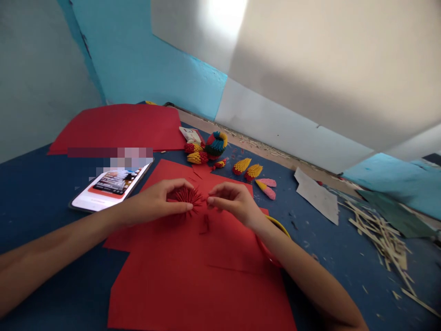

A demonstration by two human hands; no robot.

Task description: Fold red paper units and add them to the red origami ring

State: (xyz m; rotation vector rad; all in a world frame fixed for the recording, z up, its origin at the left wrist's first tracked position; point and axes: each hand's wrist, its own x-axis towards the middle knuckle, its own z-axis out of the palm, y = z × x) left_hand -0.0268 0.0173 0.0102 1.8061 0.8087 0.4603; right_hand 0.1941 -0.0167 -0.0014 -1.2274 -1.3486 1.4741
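Observation:
My left hand (168, 197) curls round a red fan-shaped paper piece (188, 198), built of many narrow folded pieces spreading outward. To its right, my right hand (229, 200) has thumb and fingertips pinched together near the piece's edge. A small red bit seems to show at those fingertips, too small to name. Under both hands lie red paper sheets (200, 285). A few small red folded paper pieces (205, 224) rest on the sheets just below the hands.
A phone (113, 184) with a lit screen lies at left, before stacked red sheets (120, 128). Behind the hands stand a multicoloured folded-paper model (216, 144), yellow-red pieces (254, 172) and pink-yellow pieces (267, 187). A round yellow-red rim (279, 225) sits by my right forearm; thin sticks (386, 234) are at right.

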